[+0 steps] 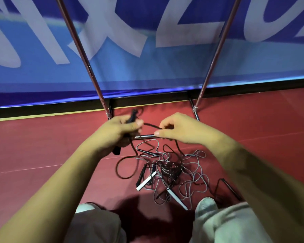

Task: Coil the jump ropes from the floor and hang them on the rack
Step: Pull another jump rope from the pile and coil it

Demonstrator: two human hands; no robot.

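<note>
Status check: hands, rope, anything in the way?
Left hand grips black handle. Right hand pinches black rope. Tangled pile on floor may snag it.

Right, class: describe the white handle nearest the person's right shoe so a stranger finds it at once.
Below the blue banner, on the red floor, lies a tangled pile of jump ropes. At its near edge, a white handle slants toward the right shoe. The other white handle lies farther left, beside a black handle.

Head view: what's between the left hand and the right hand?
A short stretch of black rope runs from the left hand to the right hand, which pinches it; the rack's base bar shows beneath. Seen in the head view.
</note>
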